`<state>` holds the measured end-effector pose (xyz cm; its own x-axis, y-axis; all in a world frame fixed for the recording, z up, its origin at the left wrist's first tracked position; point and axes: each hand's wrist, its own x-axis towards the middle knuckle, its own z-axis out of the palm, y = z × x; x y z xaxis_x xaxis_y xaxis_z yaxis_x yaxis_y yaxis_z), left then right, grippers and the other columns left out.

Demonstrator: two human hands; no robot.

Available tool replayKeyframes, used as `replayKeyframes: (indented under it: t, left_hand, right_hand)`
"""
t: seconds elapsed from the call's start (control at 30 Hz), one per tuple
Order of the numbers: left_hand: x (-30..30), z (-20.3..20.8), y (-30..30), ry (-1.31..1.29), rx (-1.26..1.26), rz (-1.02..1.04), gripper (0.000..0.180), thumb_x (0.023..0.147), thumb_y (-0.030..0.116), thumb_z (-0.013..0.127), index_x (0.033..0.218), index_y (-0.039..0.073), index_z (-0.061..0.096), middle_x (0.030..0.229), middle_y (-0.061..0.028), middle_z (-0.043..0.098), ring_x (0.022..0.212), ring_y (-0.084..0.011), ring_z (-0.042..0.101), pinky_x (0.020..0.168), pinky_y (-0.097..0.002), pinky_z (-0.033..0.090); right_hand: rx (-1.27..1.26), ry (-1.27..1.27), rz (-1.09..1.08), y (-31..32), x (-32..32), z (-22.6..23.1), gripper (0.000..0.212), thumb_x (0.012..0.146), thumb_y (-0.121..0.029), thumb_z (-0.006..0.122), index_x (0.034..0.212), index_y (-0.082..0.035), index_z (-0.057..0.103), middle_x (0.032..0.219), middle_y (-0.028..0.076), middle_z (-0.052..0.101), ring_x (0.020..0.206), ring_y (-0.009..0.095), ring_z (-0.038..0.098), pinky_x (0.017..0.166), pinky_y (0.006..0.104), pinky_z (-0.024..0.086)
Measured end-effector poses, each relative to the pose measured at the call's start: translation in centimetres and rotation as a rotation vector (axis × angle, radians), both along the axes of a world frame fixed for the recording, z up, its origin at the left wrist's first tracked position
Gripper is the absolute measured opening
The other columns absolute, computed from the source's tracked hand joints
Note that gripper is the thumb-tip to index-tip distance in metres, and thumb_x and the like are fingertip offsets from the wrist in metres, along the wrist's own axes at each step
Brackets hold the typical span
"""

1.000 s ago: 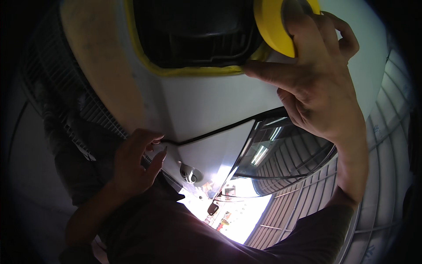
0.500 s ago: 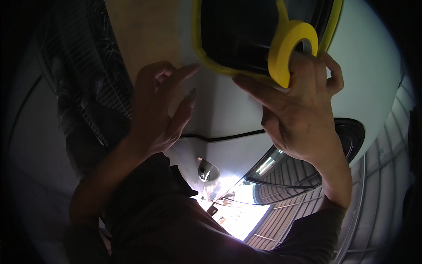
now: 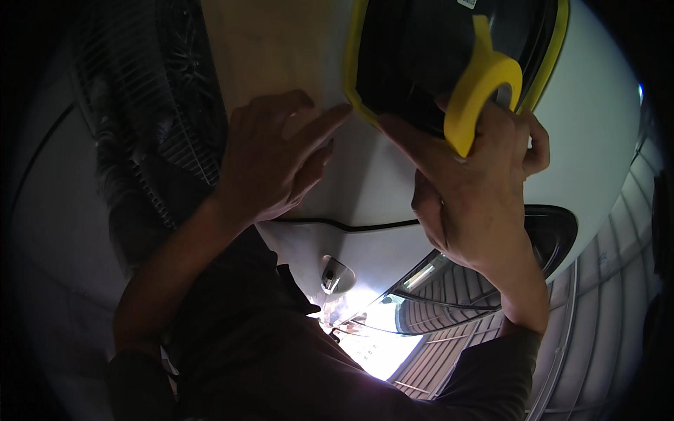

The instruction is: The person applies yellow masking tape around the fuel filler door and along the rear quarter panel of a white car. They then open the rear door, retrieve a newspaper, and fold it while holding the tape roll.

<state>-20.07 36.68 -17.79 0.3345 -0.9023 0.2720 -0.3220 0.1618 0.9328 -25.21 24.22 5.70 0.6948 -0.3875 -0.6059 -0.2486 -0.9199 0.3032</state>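
A roll of yellow masking tape [image 3: 465, 105] is in my right hand [image 3: 469, 200], its loose end sticking up beyond the roll. My fingers are curled around the roll, and the outstretched index finger reaches the lower edge of a dark car window [image 3: 400, 59]. A yellow tape strip [image 3: 349, 63] runs along the window's border. From the left, my left hand [image 3: 263, 158] holds nothing and has its fingers apart. Its index fingertip is at the taped lower left corner; whether it touches cannot be told. Both hands are over the light car body [image 3: 372, 182].
Below my hands are a dark body seam [image 3: 337, 224], a door handle [image 3: 338, 276] and a glossy side window [image 3: 449, 288]. A brownish patch [image 3: 270, 45] lies left of the taped window. Dark grating [image 3: 186, 133] is farther left, with a ribbed wall [image 3: 586, 337] at lower right.
My left index fingertip has come right, up to the taped corner. The taped window and roll appear farther right and lower in view. My right hand still holds the roll.
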Motion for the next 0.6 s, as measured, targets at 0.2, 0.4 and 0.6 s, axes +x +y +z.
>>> replayKeyframes:
  t: [0.2,0.4,0.6]
  left_hand:
    - [0.4,-0.5,-0.7,-0.068,-0.041,-0.013,0.064,0.082,0.015,0.077,0.143,0.025,0.064,0.124,-0.0088,0.057,0.113,-0.0261,0.057,0.097,-0.0463,0.044]
    - [1.6,-2.2,-2.0,-0.218,-0.069,-0.017,0.064,0.082,0.026,0.079,0.142,0.036,0.063,0.124,-0.0038,0.059,0.114,-0.0243,0.058,0.095,-0.0452,0.044]
    - [2.5,-4.0,-2.7,-0.318,-0.142,0.054,0.062,0.08,0.033,0.081,0.139,0.04,0.065,0.124,-0.0019,0.057,0.115,-0.023,0.058,0.093,-0.0442,0.045]
  right_hand:
    - [0.048,-0.011,-0.053,1.8,-1.9,0.7,0.052,0.08,-0.011,0.068,0.128,-0.027,0.077,0.126,0.01,0.051,0.125,0.027,0.044,0.11,0.0498,0.019]
    - [-0.033,-0.037,-0.021,2.5,-3.5,0.3,0.056,0.069,-0.023,0.077,0.124,-0.03,0.078,0.12,0.006,0.048,0.122,0.025,0.046,0.113,0.0566,0.018]
    - [-0.03,-0.012,-0.091,3.2,-3.8,1.4,0.057,0.073,-0.017,0.071,0.129,-0.028,0.076,0.123,0.009,0.052,0.123,0.026,0.046,0.114,0.0542,0.015]
